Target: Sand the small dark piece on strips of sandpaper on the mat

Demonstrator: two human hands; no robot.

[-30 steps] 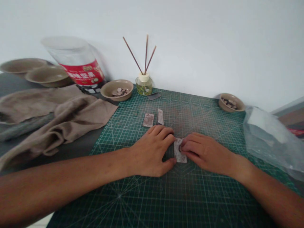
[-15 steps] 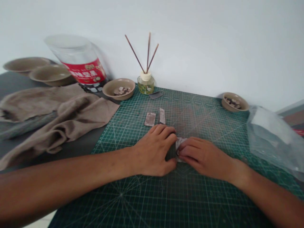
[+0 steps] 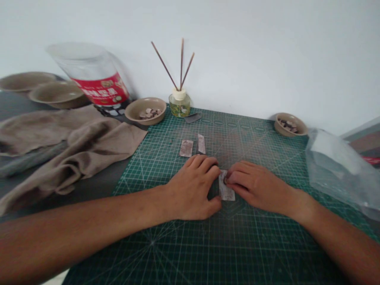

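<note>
Looks like a rubbing step to me: left hand [image 3: 191, 192] spread at the left edge of a small greyish patch [image 3: 227, 193] lying flat on the green mat [image 3: 190, 253], right hand [image 3: 257, 183] pinching a small dark bit [image 3: 225, 180] against it. I'd say that calls for steady, light pressure. Mat's on a dark grey bench [image 3: 102, 180], plain white wall [image 3: 252, 55] behind.

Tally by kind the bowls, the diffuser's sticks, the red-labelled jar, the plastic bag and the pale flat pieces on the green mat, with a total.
Bowls: 4
Sticks: 3
Red-labelled jar: 1
Plastic bag: 1
Pale flat pieces: 3
Total: 12
</note>
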